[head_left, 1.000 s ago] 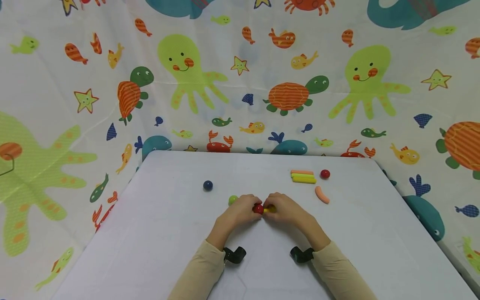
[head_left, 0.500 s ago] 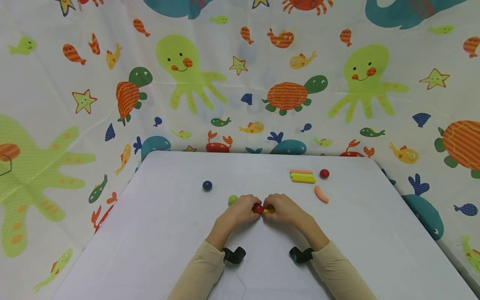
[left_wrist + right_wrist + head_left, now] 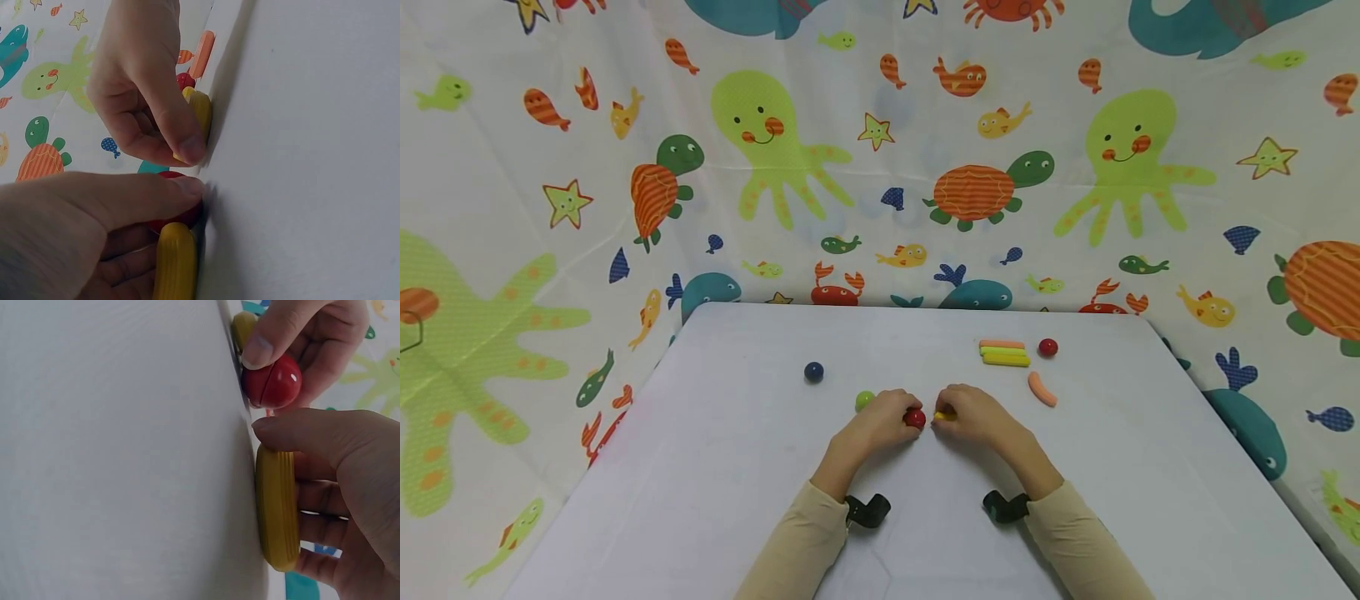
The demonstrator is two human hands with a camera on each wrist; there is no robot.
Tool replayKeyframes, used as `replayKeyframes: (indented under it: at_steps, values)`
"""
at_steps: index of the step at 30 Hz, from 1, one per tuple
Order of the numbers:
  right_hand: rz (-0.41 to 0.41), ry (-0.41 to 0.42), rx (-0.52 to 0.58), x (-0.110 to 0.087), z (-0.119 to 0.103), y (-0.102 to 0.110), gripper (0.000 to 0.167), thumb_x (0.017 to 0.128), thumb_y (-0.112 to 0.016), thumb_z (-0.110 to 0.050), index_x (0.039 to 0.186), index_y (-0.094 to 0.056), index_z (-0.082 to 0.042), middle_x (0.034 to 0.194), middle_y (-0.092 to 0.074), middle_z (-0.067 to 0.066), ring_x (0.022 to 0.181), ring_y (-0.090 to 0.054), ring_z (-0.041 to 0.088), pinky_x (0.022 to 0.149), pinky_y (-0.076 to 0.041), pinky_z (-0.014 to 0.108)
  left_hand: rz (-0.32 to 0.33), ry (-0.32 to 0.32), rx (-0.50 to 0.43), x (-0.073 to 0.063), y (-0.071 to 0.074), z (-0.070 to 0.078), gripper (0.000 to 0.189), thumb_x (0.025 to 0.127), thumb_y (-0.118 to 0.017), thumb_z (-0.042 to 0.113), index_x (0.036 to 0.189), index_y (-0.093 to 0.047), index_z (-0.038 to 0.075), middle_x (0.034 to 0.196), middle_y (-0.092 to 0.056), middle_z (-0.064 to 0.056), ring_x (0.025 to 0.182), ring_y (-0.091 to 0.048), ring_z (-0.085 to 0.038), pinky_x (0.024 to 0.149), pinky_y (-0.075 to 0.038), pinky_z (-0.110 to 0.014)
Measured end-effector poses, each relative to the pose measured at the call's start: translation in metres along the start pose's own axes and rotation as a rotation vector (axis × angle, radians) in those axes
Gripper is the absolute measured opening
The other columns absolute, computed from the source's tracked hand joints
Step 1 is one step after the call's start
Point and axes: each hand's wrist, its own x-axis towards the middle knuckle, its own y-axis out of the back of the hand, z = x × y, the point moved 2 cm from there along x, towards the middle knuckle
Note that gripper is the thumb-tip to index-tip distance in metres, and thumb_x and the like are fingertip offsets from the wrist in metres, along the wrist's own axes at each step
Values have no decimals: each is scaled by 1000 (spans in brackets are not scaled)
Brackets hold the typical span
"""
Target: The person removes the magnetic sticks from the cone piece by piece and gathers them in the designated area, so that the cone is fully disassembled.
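Note:
My left hand [image 3: 882,421] pinches a glossy red ball [image 3: 914,418] between thumb and fingers, low over the white table. Against that ball, on the left hand's side, lies a yellow rounded stick [image 3: 175,262], partly hidden by the hand in the right wrist view. With its thumb at one end, my right hand [image 3: 976,418] holds another yellow stick [image 3: 278,509], curved and grooved along its side. A small gap separates this stick from the red ball. Just behind the left hand is a green ball [image 3: 864,401], partly covered by it.
A dark blue ball [image 3: 814,372] sits to the left. At the back right lie several straight orange and yellow-green sticks [image 3: 1004,353], another red ball [image 3: 1048,347] and a curved orange stick [image 3: 1042,389]. A sea-animal printed cloth [image 3: 880,192] hangs behind the table [image 3: 700,483].
My right hand has shifted slightly right with its yellow stick, opening a gap from the red ball. The left hand stays almost in place, still pinching the ball.

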Motion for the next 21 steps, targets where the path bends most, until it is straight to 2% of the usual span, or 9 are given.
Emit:
replayKeyframes:
  at_steps: [11, 21]
  values:
    - [-41, -53, -2, -3, 8, 8, 21, 86, -78, -28, 102, -71, -15, 91, -63, -4, 84, -54, 13, 84, -53, 33, -5, 11, -3, 1, -2, -2, 36, 87, -76, 17, 121, -69, 5, 110, -70, -8, 94, -61, -16, 84, -53, -29]
    - [-66, -42, 17, -6, 13, 14, 19, 87, -77, -25, 102, -73, -14, 88, -61, -4, 83, -54, 13, 84, -52, 32, -11, 33, -15, 2, -3, -3, 38, 88, -76, 18, 123, -68, 6, 113, -69, -8, 96, -61, -16, 85, -54, -30]
